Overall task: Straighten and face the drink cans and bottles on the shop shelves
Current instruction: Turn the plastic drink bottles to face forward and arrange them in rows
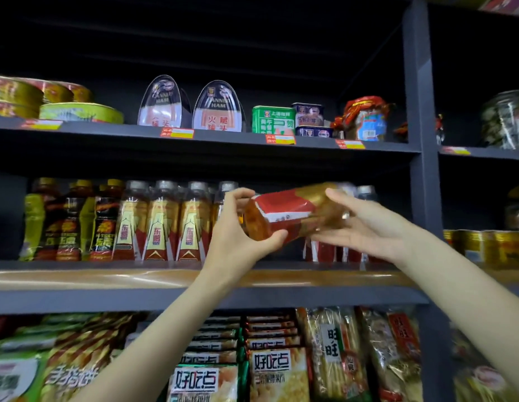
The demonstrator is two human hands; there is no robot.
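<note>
While your forearms reach up past the snack packets (pixel 277 369), your left hand (pixel 238 230) curls its grip round the base of a tilted bottle (pixel 293 211); your right hand (pixel 365 224) cradles its neck, fingers nearly straight, before the middle shelf (pixel 107 275) and its standing bottle row (pixel 162 221).

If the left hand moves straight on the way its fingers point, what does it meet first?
Probably the upright bottles standing in the row on the middle shelf, just behind the tilted bottle that the left hand holds; depth is unclear.
</note>
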